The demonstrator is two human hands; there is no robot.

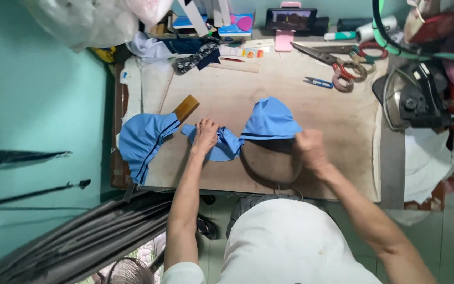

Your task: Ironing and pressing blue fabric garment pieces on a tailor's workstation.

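blue garment (269, 122): spread across the wooden worktable (290, 94), one part draped over a rounded pressing form (271, 163) at the near edge, another part trailing off the left side
left hand (205, 135): fingers bunched, pinching a fold of the blue cloth mid-table
right hand (310, 148): fist closed on the cloth's edge beside the form
scissors (337, 62): far side, well apart from both hands
iron (413, 97): right of the table
phone (291, 19): propped upright at the back
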